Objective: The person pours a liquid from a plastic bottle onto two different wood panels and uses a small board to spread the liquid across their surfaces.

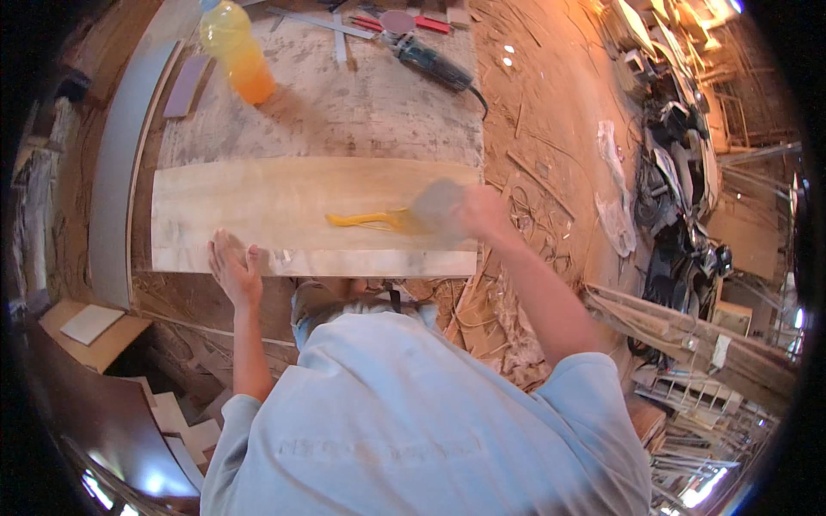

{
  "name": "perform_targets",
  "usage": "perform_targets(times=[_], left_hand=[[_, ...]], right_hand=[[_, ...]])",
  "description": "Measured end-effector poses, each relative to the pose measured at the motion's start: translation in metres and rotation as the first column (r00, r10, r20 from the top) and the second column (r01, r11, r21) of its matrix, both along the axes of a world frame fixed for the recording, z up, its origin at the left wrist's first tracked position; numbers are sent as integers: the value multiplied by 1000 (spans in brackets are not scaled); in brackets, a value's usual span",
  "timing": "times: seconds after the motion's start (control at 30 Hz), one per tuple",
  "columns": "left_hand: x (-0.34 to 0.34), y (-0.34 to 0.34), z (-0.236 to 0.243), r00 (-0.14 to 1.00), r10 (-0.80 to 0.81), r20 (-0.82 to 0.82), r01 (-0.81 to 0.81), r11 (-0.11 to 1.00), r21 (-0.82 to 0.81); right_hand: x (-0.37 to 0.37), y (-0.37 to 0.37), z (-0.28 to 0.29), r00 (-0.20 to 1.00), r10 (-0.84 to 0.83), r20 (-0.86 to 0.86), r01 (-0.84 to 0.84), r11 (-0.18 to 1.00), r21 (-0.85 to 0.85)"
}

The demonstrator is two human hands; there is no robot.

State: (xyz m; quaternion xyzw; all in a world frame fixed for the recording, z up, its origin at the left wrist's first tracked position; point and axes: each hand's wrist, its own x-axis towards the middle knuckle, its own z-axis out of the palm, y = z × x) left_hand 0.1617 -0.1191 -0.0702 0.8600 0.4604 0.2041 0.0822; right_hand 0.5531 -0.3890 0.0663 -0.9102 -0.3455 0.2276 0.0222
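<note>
A pale plywood board [258,193] lies across the worktable, with a thick streak of yellow glue-like paste [361,218] on its right half. My left hand [234,268] rests at the board's near left edge, fingers stretched out. My right hand [479,212] is closed on a grey flat scraper [434,209], blurred by motion, over the board's right part at the end of the streak.
An orange drink bottle [248,73], an angle grinder [426,64], red tools [430,24] and metal strips [314,21] lie behind the board on the worktable [310,129]. Long panels [120,172] lie left. Wood scraps, debris and a timber beam [671,331] are right.
</note>
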Motion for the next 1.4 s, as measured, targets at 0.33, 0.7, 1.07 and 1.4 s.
perform_targets(times=[0.33, 0.7, 1.07, 1.4], left_hand=[[5, -9, 4, 995, 61, -76, -63, 998, -19], [-5, -11, -6, 936, 266, 231, -272, 962, -4], [1, -25, 0, 655, 604, 454, -278, 751, -599], [22, -37, 53, 144, 781, 608, 73, 604, -793]], right_hand=[[7, 31, 22, 954, 288, -82, -256, 927, 272], [70, 64, 31, 948, 303, 98, -318, 913, 255], [94, 94, -5, 833, 459, 309, -524, 833, 176], [21, 116, -13, 784, 620, 31, -599, 769, -225]])
